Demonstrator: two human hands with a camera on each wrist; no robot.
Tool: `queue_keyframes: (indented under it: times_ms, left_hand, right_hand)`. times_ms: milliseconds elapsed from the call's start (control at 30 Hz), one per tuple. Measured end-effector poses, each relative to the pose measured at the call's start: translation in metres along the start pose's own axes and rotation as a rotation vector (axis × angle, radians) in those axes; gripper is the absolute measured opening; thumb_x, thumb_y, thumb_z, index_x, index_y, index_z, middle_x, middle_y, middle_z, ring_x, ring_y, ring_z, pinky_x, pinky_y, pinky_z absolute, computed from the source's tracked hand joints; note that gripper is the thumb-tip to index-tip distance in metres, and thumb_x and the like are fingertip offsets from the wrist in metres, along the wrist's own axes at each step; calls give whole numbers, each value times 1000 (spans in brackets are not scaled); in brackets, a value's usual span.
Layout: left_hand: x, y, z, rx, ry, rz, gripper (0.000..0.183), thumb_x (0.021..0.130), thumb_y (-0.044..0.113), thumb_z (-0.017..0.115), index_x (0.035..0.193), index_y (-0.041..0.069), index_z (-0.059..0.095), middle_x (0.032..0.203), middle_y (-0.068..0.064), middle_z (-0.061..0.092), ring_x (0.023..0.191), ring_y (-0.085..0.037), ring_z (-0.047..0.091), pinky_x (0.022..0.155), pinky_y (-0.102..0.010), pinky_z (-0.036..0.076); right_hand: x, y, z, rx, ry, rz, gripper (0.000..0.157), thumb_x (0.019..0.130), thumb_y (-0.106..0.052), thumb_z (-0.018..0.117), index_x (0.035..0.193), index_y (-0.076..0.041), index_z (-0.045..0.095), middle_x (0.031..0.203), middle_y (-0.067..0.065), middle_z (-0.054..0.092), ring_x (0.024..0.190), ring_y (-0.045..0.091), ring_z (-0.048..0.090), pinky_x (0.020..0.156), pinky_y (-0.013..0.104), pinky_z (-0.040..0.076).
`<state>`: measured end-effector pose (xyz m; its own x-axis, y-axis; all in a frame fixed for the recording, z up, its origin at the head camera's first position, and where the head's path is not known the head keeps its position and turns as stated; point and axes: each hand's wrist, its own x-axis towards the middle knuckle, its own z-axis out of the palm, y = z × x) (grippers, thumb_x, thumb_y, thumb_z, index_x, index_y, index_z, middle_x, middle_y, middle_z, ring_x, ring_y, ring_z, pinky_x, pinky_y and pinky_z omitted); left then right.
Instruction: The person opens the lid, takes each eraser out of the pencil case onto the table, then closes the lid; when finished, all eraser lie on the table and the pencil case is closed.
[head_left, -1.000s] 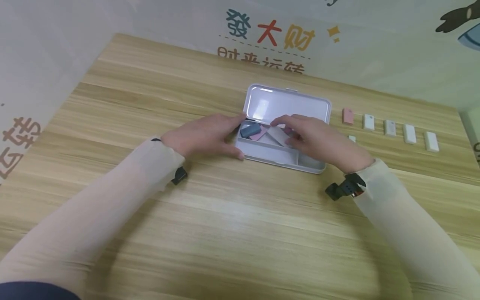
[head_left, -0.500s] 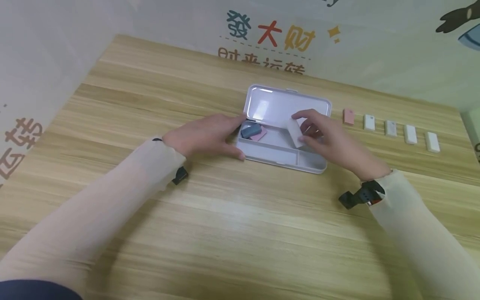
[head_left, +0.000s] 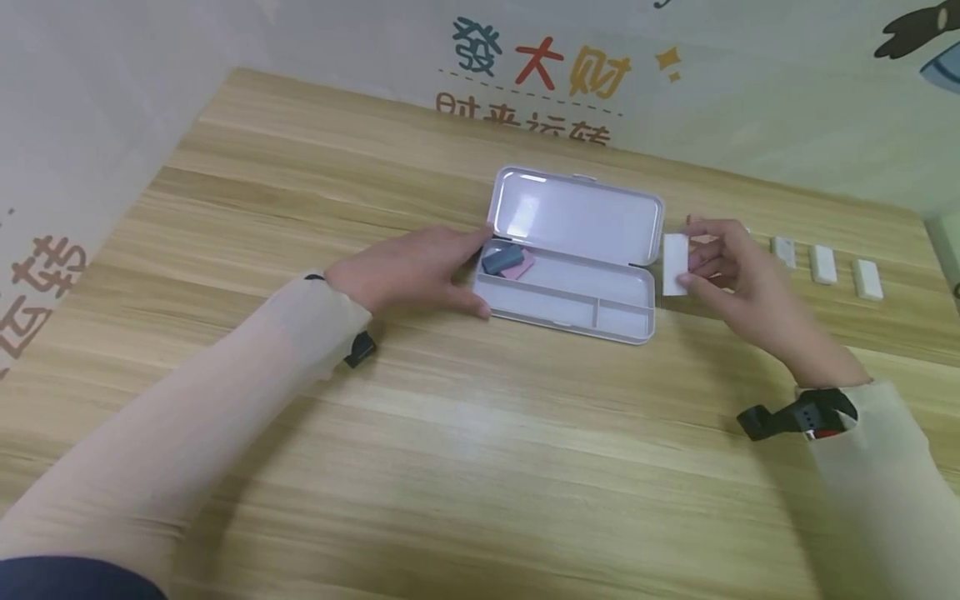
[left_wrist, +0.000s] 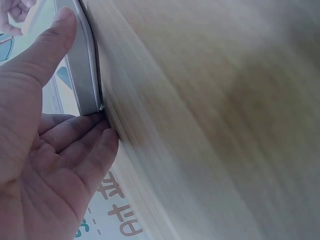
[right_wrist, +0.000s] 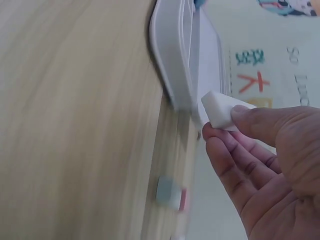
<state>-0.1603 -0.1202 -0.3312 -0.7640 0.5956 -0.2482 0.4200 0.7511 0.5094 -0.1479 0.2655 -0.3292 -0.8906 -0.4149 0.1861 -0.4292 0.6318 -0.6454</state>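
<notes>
An open pencil case [head_left: 562,310] lies on the table, its lid tipped back. My left hand [head_left: 412,271] holds the case's left end. In the left wrist view the thumb [left_wrist: 47,47] lies along the case wall, with the fingers bent at its corner. My right hand [head_left: 738,279] pinches a white eraser [head_left: 674,265] between thumb and fingertips, just right of the case. In the right wrist view the eraser's blunt end sticks out past the thumb. A dark blue eraser [head_left: 502,259] overlaps a pink eraser [head_left: 519,268] inside the back compartment, at the left.
Right of the right hand stands a row of erasers, among them a grey-white one [head_left: 783,252] and two white ones, one [head_left: 822,264] beside the other [head_left: 867,279]. The right hand hides others. A printed wall [head_left: 360,50] rises behind the table [head_left: 465,467].
My right hand has lifted the white eraser out of the case's back compartment and carried it right, past the case's edge. The left hand has stayed on the case.
</notes>
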Motion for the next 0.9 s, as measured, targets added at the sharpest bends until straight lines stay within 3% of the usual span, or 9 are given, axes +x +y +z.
queue_keyframes:
  times_ms: [67, 233, 300, 600, 900]
  left_hand:
    - [0, 0, 0, 0, 4, 6, 98, 88, 46, 83, 164, 13, 30, 153, -4, 56, 138, -18, 54, 125, -41, 40]
    - [1, -1, 0, 6, 9, 8, 98, 88, 46, 83, 164, 12, 30, 152, -4, 57, 138, -18, 55, 124, -40, 41]
    - [1, -1, 0, 6, 11, 9, 97, 88, 46, 83, 163, 12, 31, 151, -4, 57, 137, -18, 55, 124, -40, 41]
    - [2, -1, 2, -14, 4, 16, 101, 88, 47, 83, 165, 13, 28, 154, -3, 55, 138, -17, 54, 125, -40, 40]
    - [0, -2, 1, -40, 4, 24, 98, 88, 45, 83, 164, 15, 30, 153, -2, 56, 136, -15, 54, 124, -40, 40]
  right_hand:
    - [-6, 6, -6, -5, 15, 25, 56, 93, 15, 67, 144, 7, 46, 108, 19, 65, 89, -16, 56, 77, -2, 47]
    - [-22, 23, -19, -3, 51, 82, 55, 93, 15, 66, 143, 7, 45, 98, -16, 59, 86, -16, 57, 74, -1, 48]
    - [-28, 28, -25, -16, 58, 104, 54, 94, 13, 67, 142, 7, 45, 95, -25, 56, 85, -17, 57, 73, -1, 47]
    - [-47, 52, -39, -60, 26, 201, 52, 97, 7, 67, 143, 9, 44, 93, -31, 55, 82, -19, 56, 68, 2, 48]
    - [-50, 63, -42, -56, 7, 247, 51, 99, 1, 66, 144, 8, 42, 91, -34, 56, 85, -19, 55, 71, 1, 47]
